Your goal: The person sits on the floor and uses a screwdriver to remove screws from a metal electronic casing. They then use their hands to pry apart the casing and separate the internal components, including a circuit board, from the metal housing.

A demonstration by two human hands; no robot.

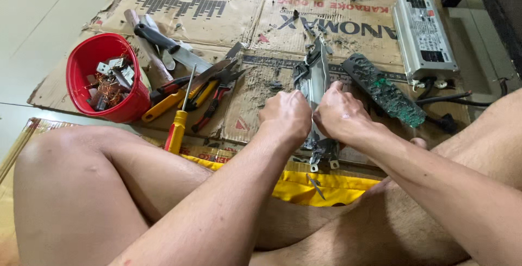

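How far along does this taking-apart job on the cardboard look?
Done: a bared green circuit board lies aside, and the red plastic bowl holds metal scraps with copper wire. In hand: left hand and right hand grip a long grey metal casing. Left: a closed silver rectangular unit looks untouched.

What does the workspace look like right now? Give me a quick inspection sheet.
Surface: flattened cardboard on a pale floor, dirty with dark debris.
Job's things: long metal casing, gripped at its middle by both hands.
Clutter: red bowl of metal scraps; yellow-handled screwdriver, pliers, knife; green circuit board; silver box unit.
Grippers: left hand and right hand closed on the casing.
Cables: black leads by the silver unit.
Surroundings: dark furniture top right.
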